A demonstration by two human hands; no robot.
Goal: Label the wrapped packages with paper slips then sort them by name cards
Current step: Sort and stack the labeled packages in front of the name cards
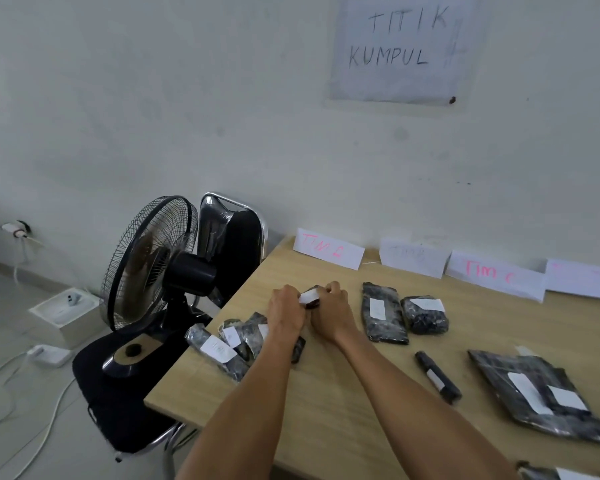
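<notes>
My left hand [286,311] and my right hand [329,308] hold between them a small black wrapped package [313,304] with a white paper slip [309,295] on top of it, above the wooden table [326,410]. Fingers of both hands pinch the slip and package. A pile of several labelled black packages [229,344] lies under my left forearm at the table's left edge. Two labelled packages [383,313] [425,313] lie to the right. Folded name cards [328,252] [414,261] [496,275] [582,278] stand along the wall.
A slim black roll [438,377] and a large flat package [541,396] with two slips lie at the right. Left of the table, a black fan [153,268] stands on a black chair [118,410]. Cables and a white box [66,313] sit on the floor.
</notes>
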